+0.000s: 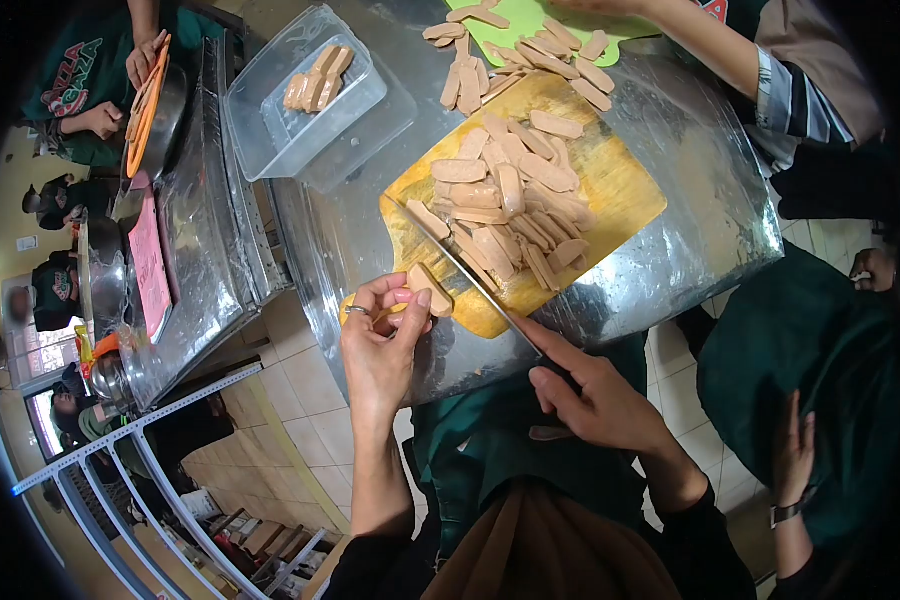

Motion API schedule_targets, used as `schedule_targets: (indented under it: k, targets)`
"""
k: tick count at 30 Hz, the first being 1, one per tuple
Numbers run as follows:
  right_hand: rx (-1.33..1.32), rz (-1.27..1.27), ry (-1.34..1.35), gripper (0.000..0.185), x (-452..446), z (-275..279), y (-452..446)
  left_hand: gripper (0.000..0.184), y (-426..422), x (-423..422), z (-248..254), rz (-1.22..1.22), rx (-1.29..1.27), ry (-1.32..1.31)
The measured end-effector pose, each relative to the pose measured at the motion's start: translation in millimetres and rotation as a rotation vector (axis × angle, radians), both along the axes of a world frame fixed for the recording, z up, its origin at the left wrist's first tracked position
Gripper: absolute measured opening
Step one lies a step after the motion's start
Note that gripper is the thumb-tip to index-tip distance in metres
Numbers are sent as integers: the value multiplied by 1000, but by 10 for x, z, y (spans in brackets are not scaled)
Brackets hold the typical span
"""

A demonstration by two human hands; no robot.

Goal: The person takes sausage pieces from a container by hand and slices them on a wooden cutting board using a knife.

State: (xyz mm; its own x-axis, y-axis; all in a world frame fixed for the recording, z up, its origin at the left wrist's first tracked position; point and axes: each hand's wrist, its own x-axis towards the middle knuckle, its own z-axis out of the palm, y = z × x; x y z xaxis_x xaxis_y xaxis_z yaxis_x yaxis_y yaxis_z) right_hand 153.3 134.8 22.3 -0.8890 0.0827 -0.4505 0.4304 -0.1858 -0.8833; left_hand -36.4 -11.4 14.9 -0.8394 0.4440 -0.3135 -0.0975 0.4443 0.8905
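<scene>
My left hand [385, 325] pinches a pale brown piece of sausage [430, 290] between thumb and fingers at the near left edge of the yellow cutting board [625, 190]. A ring is on one finger. In my right hand [595, 390] is the dark handle of a knife [457, 262]. Its long blade points up and left across the board, between the held piece and a heap of sausage slices [510, 190]. Some slices lie right against the blade's far side. The fingertips under the held piece are partly hidden.
A clear plastic container [255, 140] with several whole sausages [320, 78] stands at the upper left. Beyond my board, a green cutting board [625, 50] carries more slices, near another person's arm [700, 40]. Another person stands close at the right; a metal rail [140, 425] is at lower left.
</scene>
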Motion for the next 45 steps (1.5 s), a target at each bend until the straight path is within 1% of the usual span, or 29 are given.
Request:
schedule_targets:
  k: [1,4,7,10,13,16,19,22,28,31,34,37,40,43,45]
  targets:
    - [72,6,12,60,13,-20,6,32,-5,3,6,1,-2,-6]
    - [165,26,-13,60,23,-10,10,33,6,4,36,7,-11,-24]
    - [245,-3,4,61,31,4,-4,34,11,10,-11,-30,36,-92]
    - [241,14,-55,62,13,86,8,35,81,51,-20,-33,21,-38]
    - [354,-92,164,62,80,-17,-115,35,99,49,-16,-47,10,-46]
    - [338,6,112,62,115,124,-90,35,105,51,-2,-47,2,-57]
    - [442,-22,233,61,175,72,-166,32,70,61,-51,-48,60,-15]
    - [390,56,148,61,194,146,-109,29,67,55,-79,-52,27,33]
    - [464,119,75,61,208,223,-109,27,101,73,-28,-53,43,2]
    - [396,55,114,61,222,249,-127,28,97,98,-13,-72,7,18]
    - [364,-3,155,62,221,289,-65,30,101,133,-32,-65,35,31]
    - [364,30,31,62,157,440,95,32,128,148,-6,-52,-11,28]
    - [422,22,140,63,83,390,146,34,108,161,-19,-45,4,34]
    - [482,113,168,63,17,291,160,33,120,175,29,-44,-18,16]
    - [512,167,133,62,-47,301,210,33,102,178,2,-51,-11,38]
